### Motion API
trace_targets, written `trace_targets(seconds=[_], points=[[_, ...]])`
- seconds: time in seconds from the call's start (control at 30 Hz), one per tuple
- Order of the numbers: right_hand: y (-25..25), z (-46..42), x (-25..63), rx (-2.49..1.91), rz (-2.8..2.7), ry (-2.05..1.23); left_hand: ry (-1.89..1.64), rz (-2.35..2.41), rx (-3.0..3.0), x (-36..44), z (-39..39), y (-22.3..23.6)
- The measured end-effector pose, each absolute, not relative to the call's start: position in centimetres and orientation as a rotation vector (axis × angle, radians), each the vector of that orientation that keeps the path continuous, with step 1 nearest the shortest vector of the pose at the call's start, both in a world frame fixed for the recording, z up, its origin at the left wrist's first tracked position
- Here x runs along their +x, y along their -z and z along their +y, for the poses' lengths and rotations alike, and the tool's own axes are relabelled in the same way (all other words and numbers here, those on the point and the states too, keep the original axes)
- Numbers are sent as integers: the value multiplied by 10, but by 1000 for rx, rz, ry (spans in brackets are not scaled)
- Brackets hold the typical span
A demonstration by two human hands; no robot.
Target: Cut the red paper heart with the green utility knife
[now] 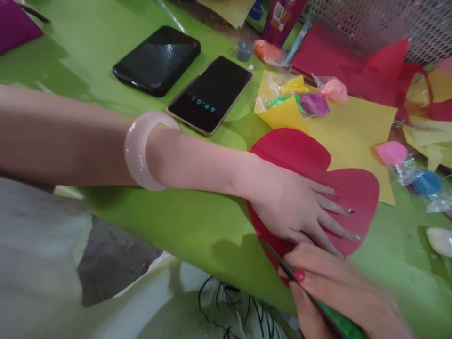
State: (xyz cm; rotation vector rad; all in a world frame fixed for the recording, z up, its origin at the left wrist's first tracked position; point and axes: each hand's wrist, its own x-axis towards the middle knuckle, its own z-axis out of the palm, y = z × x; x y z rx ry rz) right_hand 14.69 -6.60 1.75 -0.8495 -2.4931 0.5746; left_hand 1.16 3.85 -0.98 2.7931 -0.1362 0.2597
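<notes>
My left hand (pixel 287 197) lies flat with fingers spread on a red paper heart (pixel 356 193), pressing it against the green table. A pale pink bangle (pixel 136 153) circles my left forearm. In the lower right, my right hand (pixel 342 287) is closed round a slim dark pointed tool (pixel 287 269), whose exact kind I cannot make out. Its tip rests at the heart's near edge, just below my left hand. Something green shows under my right palm. Part of the heart is hidden under both hands.
Beyond my left arm lie a phone (pixel 212 94) and a black device (pixel 157 61). Yellow paper (pixel 363 127) sits partly beneath the heart. Bagged coloured clay (pixel 314 103), a blue lump (pixel 426 183) and red paper (pixel 328 61) are around it. A perforated basket (pixel 384 23) stands behind.
</notes>
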Motion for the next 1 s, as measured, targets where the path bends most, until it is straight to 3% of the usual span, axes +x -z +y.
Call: trace_targets(seconds=[1.0], points=[[-17,-62,143,-812,-2468,-575,-160,-132,2753,11,39,8]])
